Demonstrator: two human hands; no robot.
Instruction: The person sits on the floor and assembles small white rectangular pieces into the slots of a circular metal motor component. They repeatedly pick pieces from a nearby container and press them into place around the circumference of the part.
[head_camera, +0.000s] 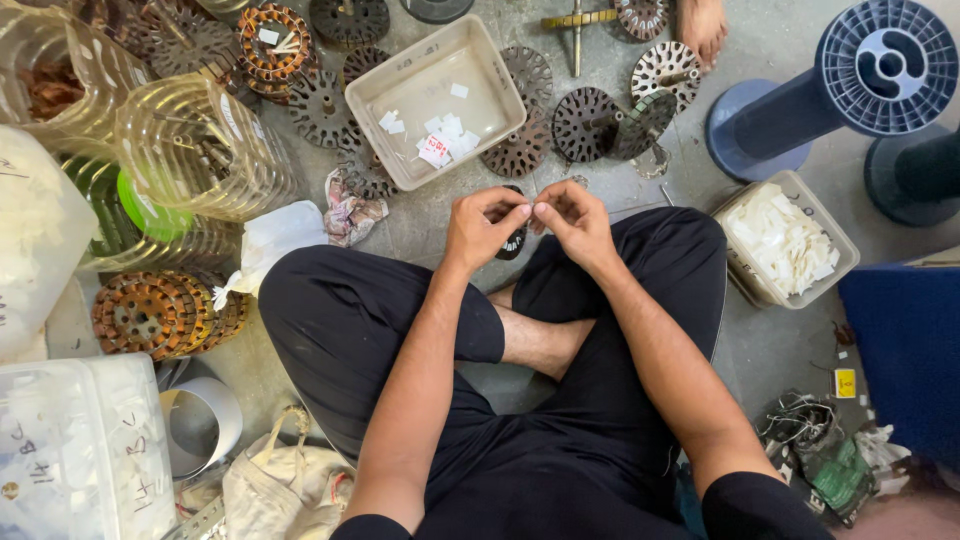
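Observation:
I sit cross-legged on a concrete floor in black clothes. My left hand (482, 224) and my right hand (572, 219) meet above my knees, fingertips pinched together on something small and pale that I cannot make out. Just below them a dark round slotted metal core (513, 242) rests by my shin, mostly hidden by the hands. Ahead of the hands stands a beige plastic tray (400, 92) with several small white paper slips in it.
Several dark slotted metal discs (585, 124) lie around the tray. A second tray of white slips (785, 240) stands at my right knee, with blue spools (850, 80) beyond. Clear plastic jars (205, 150), copper-wound cores (155, 312) and a white bin (80, 450) crowd the left. Another person's foot (702, 25) shows at the top.

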